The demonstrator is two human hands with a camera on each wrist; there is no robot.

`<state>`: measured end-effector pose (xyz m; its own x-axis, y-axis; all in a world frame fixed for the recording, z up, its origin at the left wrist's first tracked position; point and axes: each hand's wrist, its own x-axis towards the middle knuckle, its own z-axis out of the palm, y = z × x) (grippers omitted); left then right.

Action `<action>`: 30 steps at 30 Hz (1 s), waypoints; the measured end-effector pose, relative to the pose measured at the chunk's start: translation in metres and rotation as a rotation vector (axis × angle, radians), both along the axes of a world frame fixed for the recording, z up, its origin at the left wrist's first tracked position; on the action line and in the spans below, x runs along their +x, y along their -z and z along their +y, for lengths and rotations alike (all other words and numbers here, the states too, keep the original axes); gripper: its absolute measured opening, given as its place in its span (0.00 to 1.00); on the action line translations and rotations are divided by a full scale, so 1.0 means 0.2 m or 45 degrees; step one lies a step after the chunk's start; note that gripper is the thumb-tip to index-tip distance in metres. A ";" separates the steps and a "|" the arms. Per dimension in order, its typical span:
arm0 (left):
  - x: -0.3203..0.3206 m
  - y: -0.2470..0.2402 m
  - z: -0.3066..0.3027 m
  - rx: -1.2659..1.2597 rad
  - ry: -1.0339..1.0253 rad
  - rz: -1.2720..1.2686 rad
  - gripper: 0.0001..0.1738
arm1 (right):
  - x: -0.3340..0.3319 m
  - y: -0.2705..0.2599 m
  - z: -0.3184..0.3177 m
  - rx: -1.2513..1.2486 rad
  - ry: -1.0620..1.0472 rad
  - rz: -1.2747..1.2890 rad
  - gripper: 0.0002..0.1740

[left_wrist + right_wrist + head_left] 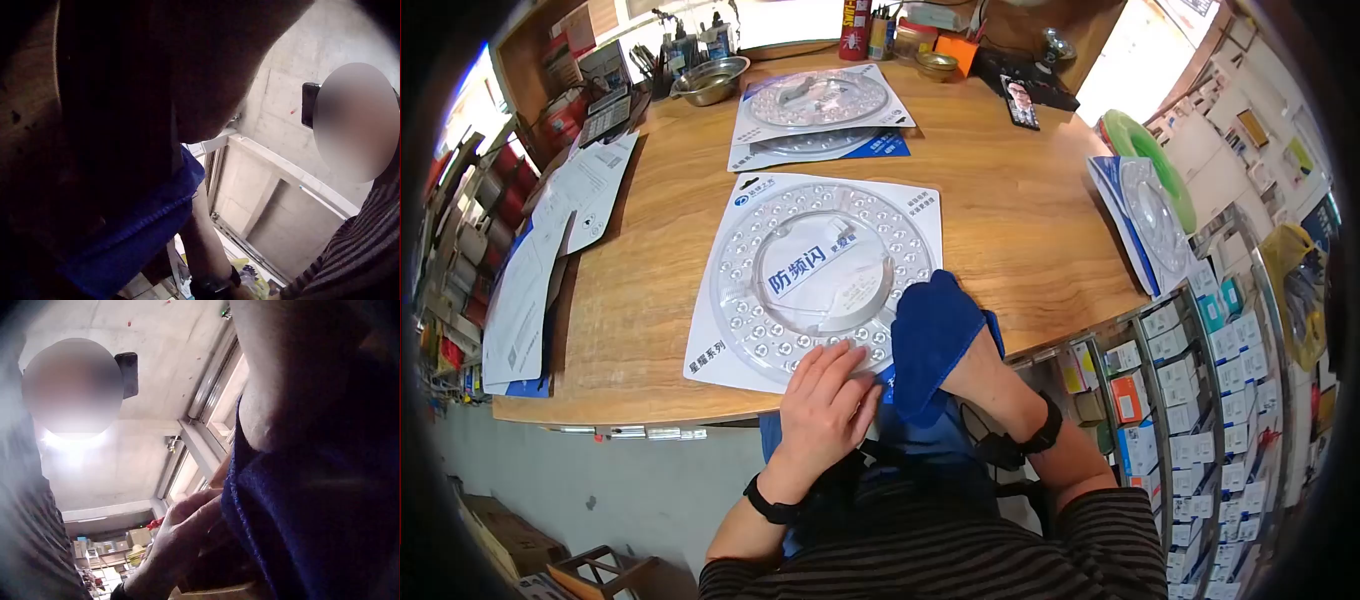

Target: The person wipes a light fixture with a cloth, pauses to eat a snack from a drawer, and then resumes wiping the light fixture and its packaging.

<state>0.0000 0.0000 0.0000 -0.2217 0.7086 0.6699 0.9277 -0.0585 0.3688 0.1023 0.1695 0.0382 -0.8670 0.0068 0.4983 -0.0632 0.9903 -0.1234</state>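
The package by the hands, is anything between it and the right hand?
Yes, a blue cloth covers much of the right hand, over the package's lower right side. Nothing visible stands between the left hand and the package.

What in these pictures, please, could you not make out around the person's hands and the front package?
Right hand: head view; the blue cloth covers its fingers, so its grip is unclear.
Front package, near right corner: head view; hidden by that cloth.
Fine print on the white label: head view; too small.
Left hand's contact: left wrist view; lost in shadow.
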 end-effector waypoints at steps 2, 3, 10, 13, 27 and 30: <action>0.00 -0.01 -0.01 0.003 -0.006 0.003 0.08 | 0.02 0.02 -0.02 0.073 0.138 -0.053 0.09; -0.01 -0.01 0.00 -0.012 -0.003 0.015 0.08 | 0.03 0.03 0.00 0.056 0.141 -0.042 0.09; 0.00 0.01 0.01 -0.013 -0.019 -0.035 0.09 | 0.11 -0.04 0.04 -0.039 0.297 0.062 0.10; 0.01 0.01 0.02 -0.007 -0.021 -0.023 0.08 | 0.08 0.00 0.13 0.085 0.254 0.071 0.09; 0.01 0.02 0.02 0.045 -0.029 0.005 0.07 | -0.37 0.07 0.68 0.133 0.374 -0.368 0.06; -0.01 0.00 -0.02 0.010 0.002 0.026 0.07 | -0.35 0.19 0.70 0.098 0.324 -0.255 0.06</action>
<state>-0.0018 -0.0038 -0.0009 -0.2072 0.7037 0.6796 0.9348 -0.0625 0.3497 0.0321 0.3102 -0.0002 -0.9232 0.2045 0.3255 0.2052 0.9782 -0.0325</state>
